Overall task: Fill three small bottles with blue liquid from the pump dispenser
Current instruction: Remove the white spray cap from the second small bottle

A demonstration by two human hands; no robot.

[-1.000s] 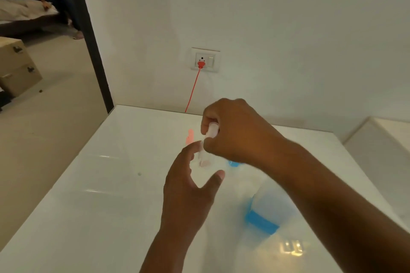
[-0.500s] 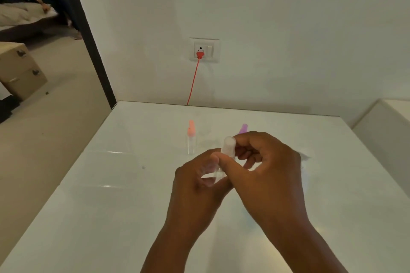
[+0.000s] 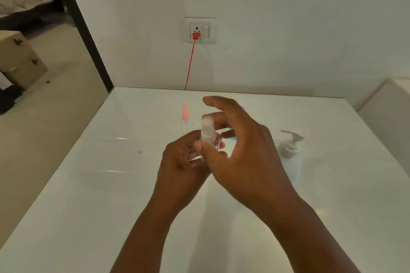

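Observation:
My left hand grips a small clear bottle with a white cap above the middle of the white table. My right hand is beside the cap, its thumb against the bottle's neck and its fingers spread loosely behind it. A second small bottle with a pink cap stands upright on the table behind my hands. The white pump dispenser stands to the right of my right hand. A bit of blue shows behind my right fingers; what it belongs to is hidden.
A red cable runs from a wall socket down behind the table's far edge. A white block stands at the right. The floor lies to the left, with cardboard boxes farther off.
My right hand's fingers have come off the white cap and spread out. My left hand keeps its hold on the bottle. The view shifted, bringing the pump dispenser into sight at the right.

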